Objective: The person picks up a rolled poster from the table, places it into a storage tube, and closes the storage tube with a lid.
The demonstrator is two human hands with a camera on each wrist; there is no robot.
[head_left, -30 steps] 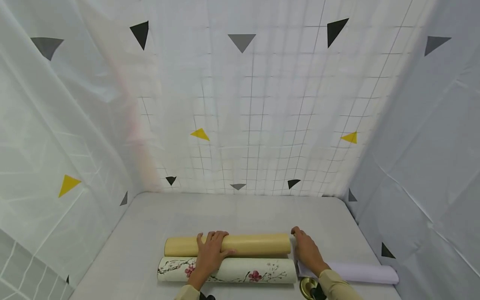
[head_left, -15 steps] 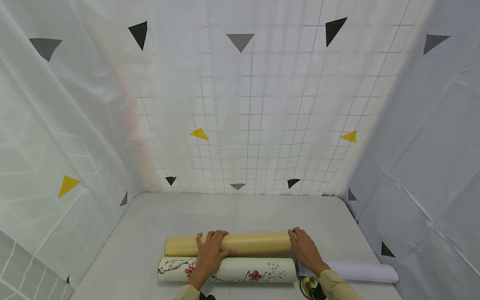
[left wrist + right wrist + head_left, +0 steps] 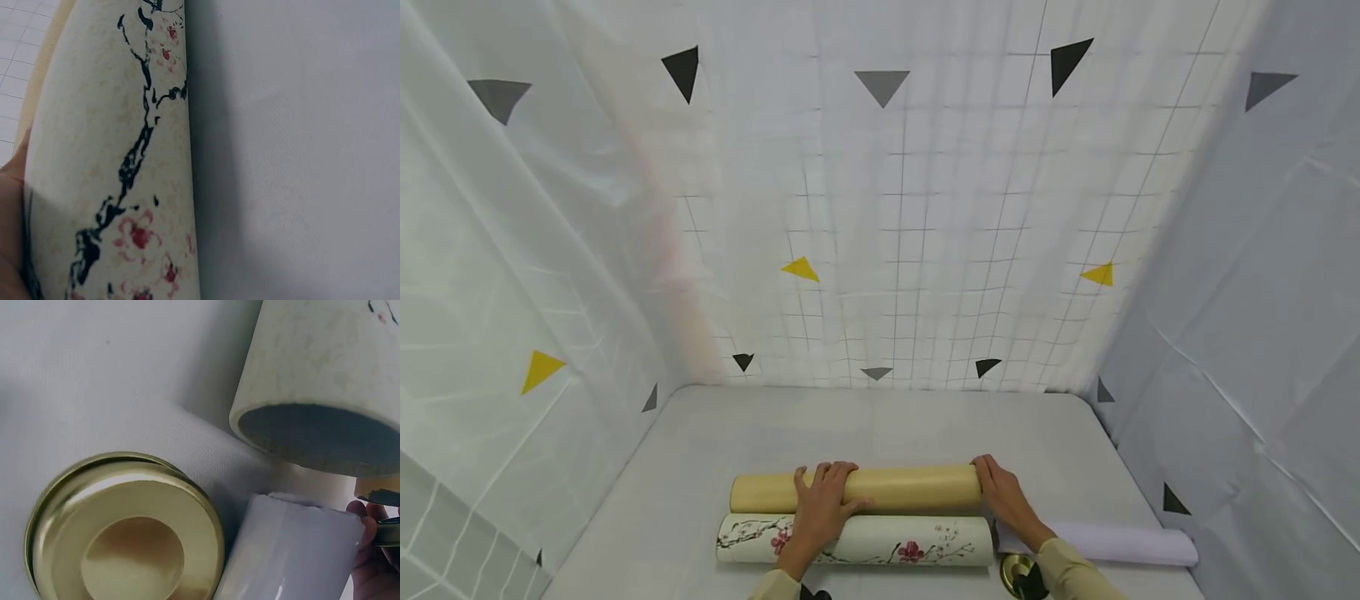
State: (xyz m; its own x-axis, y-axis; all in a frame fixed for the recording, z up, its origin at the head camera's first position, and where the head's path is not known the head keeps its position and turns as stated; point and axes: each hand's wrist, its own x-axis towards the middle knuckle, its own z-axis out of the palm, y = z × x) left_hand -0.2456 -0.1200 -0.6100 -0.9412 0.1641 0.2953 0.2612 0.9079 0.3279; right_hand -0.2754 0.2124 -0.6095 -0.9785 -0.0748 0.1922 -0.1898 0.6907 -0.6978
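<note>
A yellow cardboard tube (image 3: pixel 910 487) lies crosswise on the table, behind a pale tube (image 3: pixel 865 542) printed with dark branches and pink blossoms. My left hand (image 3: pixel 822 508) grips the yellow tube left of its middle, fingers curled over the top and thumb along the near side. At that tube's right end, my right hand (image 3: pixel 1009 500) holds a gold lid (image 3: pixel 389 534) by its edge, close to the open mouth. The head view hides this lid behind the fingers. The right wrist view shows the printed tube's near end open and hollow.
A white roll (image 3: pixel 1120 545) lies to the right, beneath my right forearm. Next to it on the table rests a gold lid (image 3: pixel 134 550), apparently with a second rim under it. White sheeting with triangular markers (image 3: pixel 882 87) surrounds the table (image 3: pixel 880 425).
My right hand has moved slightly left, up to the yellow tube's right end. That end rose a little half a second ago and is lower now. My left hand stays in place.
</note>
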